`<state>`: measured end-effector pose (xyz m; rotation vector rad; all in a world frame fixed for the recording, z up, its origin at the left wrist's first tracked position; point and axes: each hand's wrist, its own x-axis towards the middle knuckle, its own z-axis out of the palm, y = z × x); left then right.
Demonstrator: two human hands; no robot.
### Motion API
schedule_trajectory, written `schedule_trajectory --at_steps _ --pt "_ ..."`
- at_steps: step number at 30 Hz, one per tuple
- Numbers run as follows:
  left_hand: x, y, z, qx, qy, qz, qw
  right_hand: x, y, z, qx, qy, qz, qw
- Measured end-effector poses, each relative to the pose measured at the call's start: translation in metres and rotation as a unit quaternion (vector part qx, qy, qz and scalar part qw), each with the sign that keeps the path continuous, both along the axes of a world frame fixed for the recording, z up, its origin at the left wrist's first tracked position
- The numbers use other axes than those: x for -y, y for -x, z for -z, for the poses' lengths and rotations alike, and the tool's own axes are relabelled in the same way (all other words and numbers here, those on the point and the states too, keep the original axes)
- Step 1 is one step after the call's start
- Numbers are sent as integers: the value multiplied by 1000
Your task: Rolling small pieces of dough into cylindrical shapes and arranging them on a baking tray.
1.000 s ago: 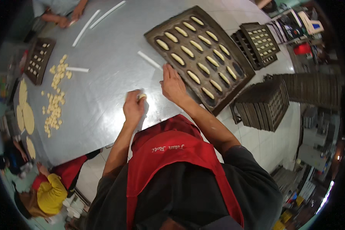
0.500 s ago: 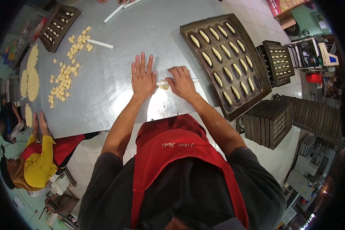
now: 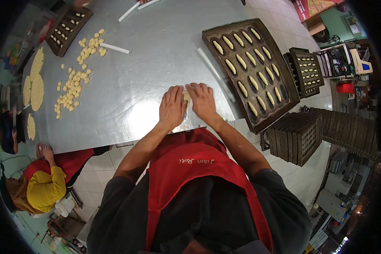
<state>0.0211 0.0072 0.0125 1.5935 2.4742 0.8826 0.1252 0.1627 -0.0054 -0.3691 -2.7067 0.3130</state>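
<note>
My left hand (image 3: 172, 109) and my right hand (image 3: 203, 102) are side by side near the table's front edge. Between them shows a small flattened piece of dough (image 3: 186, 98), partly covered by my fingers. Both hands are closed, fingers bent and thumbs inward at the dough; my fingertips hide its far edge. To the right, a white rolling pin (image 3: 216, 75) lies slantwise along the left side of a large dark baking tray (image 3: 280, 111). Rows of slim, pale dough rolls (image 3: 252, 80) rest in the tray's hollows.
Small dough balls (image 3: 74, 86) are scattered on the metal table (image 3: 131, 80) at left, near flat dough sheets (image 3: 37, 92) and a smaller tray (image 3: 66, 36). Another white pin (image 3: 116, 48) lies there. Stacked trays (image 3: 295, 137) stand at right. A co-worker in yellow (image 3: 46, 192) works at left.
The rolling pin has left my right hand and now lies beside the large tray. Both hands have drawn together over the dough, their fingers now bent. The co-worker's hands have shifted.
</note>
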Motion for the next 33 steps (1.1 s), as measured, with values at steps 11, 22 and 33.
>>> schedule_trajectory --at_steps 11,22,33 --pt "45 -8 -6 85 28 50 995 20 46 3 0 208 41 977" --pt "125 71 11 3 4 -150 989 45 76 -10 125 54 -7 991" --pt "124 70 17 4 45 -157 987 31 0 -25 23 184 -35 982"
